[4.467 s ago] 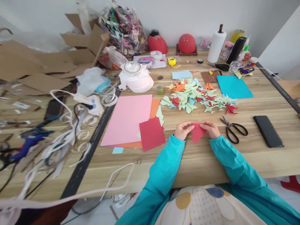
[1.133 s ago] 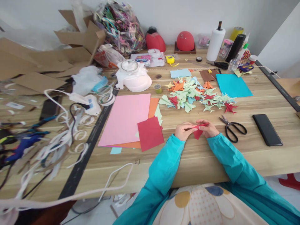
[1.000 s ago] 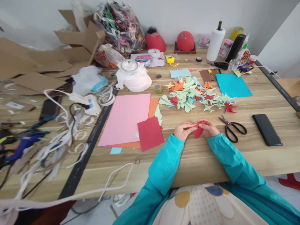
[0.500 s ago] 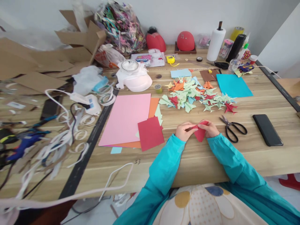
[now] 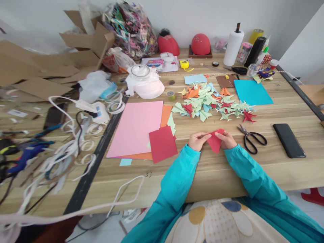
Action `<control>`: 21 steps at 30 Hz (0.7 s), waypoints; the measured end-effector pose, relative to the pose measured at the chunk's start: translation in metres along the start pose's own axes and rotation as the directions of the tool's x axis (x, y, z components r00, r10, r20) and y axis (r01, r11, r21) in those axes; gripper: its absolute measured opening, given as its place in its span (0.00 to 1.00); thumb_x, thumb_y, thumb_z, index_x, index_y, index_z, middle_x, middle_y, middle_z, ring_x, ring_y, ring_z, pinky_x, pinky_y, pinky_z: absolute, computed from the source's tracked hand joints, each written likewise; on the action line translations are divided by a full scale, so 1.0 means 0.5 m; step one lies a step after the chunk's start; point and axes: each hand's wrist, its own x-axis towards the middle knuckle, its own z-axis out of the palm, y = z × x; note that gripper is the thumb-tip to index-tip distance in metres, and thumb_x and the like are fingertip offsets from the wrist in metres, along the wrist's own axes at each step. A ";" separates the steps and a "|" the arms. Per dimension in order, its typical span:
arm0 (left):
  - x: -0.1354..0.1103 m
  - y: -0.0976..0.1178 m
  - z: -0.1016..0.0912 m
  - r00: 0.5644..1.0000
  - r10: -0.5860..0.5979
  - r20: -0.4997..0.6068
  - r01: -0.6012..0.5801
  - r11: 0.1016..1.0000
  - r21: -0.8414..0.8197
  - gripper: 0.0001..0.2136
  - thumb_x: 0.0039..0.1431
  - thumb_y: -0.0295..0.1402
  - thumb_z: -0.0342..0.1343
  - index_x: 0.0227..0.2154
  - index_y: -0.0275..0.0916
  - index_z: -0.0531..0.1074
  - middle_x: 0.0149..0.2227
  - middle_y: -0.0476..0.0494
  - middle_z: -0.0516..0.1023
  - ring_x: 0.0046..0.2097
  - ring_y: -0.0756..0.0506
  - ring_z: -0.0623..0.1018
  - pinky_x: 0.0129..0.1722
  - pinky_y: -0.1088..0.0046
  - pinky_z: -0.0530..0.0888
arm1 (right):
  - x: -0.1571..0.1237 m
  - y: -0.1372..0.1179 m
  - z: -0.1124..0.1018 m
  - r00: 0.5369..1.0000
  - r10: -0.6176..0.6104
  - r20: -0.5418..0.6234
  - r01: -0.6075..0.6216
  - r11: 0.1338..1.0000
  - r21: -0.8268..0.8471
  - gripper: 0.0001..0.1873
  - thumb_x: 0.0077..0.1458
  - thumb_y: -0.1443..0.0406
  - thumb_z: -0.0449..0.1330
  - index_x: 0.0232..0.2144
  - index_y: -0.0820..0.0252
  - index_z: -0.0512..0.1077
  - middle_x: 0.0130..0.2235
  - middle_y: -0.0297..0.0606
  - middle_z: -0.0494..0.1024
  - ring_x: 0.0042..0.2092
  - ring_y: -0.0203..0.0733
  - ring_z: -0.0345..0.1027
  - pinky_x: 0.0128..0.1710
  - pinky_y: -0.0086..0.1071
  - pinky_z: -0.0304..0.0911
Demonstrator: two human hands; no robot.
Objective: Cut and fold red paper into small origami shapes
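Observation:
A small piece of folded red paper [image 5: 215,143] is pinched between my two hands above the table's near side. My left hand [image 5: 197,141] grips its left edge with thumb and fingertips. On the other side, my right hand [image 5: 227,139] is closed on the paper, its thumb lying across the upper right part. Beyond the hands lies a pile of folded paper figures [image 5: 202,101], mostly pale green with some orange, red and blue. A flat red sheet [image 5: 163,144] rests to the left, overlapping a large pink sheet [image 5: 138,128].
Black-handled pliers [image 5: 250,138] and a black phone [image 5: 289,140] lie to the right. A turquoise sheet [image 5: 253,92] is at the back right. White cables [image 5: 68,148] and a blue glue gun [image 5: 26,157] clutter the left. A paper roll [image 5: 233,49] stands behind.
The red paper has been turned and spread a little, so more of its surface faces up. My left fingers have shifted slightly left and down along its edge.

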 end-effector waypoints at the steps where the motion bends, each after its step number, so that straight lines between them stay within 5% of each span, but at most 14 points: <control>1: 0.000 -0.001 0.000 1.000 -0.005 -0.004 0.005 1.000 -0.002 0.16 0.35 0.42 0.66 0.26 0.36 0.78 0.28 0.43 0.80 0.31 0.46 0.77 0.34 0.69 0.74 | 0.000 0.000 0.001 1.000 -0.003 -0.010 0.003 1.000 0.009 0.17 0.29 0.57 0.71 0.23 0.58 0.74 0.25 0.32 0.77 0.28 0.38 0.70 0.32 0.34 0.66; 17: 0.002 -0.005 0.000 1.000 -0.006 0.007 0.006 1.000 0.000 0.14 0.35 0.41 0.66 0.24 0.36 0.78 0.27 0.44 0.80 0.31 0.46 0.78 0.35 0.69 0.74 | 0.009 0.015 -0.009 0.996 -0.090 0.011 0.090 0.990 -0.107 0.15 0.30 0.60 0.71 0.25 0.58 0.75 0.26 0.32 0.78 0.28 0.37 0.70 0.32 0.32 0.66; 21: 0.002 -0.008 0.000 0.996 -0.088 0.012 0.089 0.987 -0.130 0.17 0.36 0.45 0.65 0.24 0.35 0.78 0.26 0.43 0.80 0.29 0.46 0.77 0.31 0.69 0.75 | 0.008 0.013 -0.007 0.997 -0.074 0.001 0.073 0.995 -0.064 0.14 0.31 0.60 0.71 0.24 0.59 0.75 0.25 0.32 0.78 0.27 0.36 0.70 0.30 0.31 0.66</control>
